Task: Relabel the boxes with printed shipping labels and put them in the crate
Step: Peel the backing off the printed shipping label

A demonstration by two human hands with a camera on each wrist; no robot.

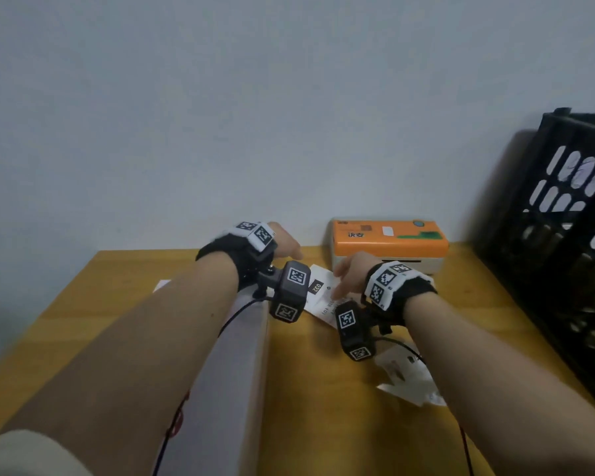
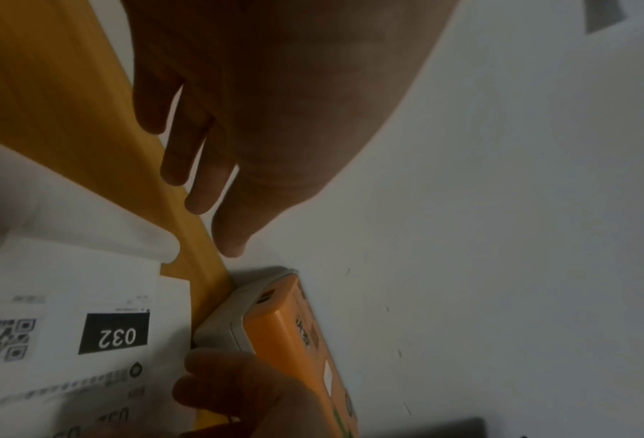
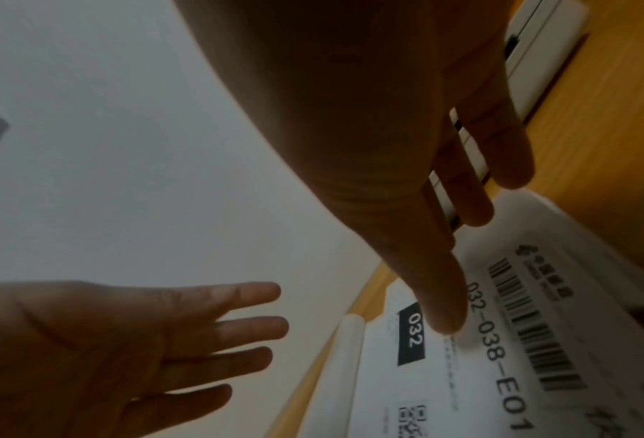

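Observation:
A printed shipping label [image 1: 323, 292] marked 032 [image 2: 113, 334] with a barcode [image 3: 530, 332] lies on the wooden table in front of the orange label printer [image 1: 389, 238]. My right hand [image 1: 345, 280] reaches over it with straight fingers, and the index fingertip [image 3: 444, 314] is down at the label's print. My left hand [image 1: 287, 247] hovers just left of the printer with its fingers [image 2: 200, 189] spread and holds nothing. A long white box [image 1: 236, 372] lies under my left forearm. At the right edge stands the black crate [image 1: 560, 242].
Crumpled white backing paper [image 1: 409, 381] lies on the table under my right forearm. The printer [image 2: 279, 329] sits against the pale wall. Camera cables hang from both wrists. Bare wood [image 1: 323, 407] shows between the box and the paper.

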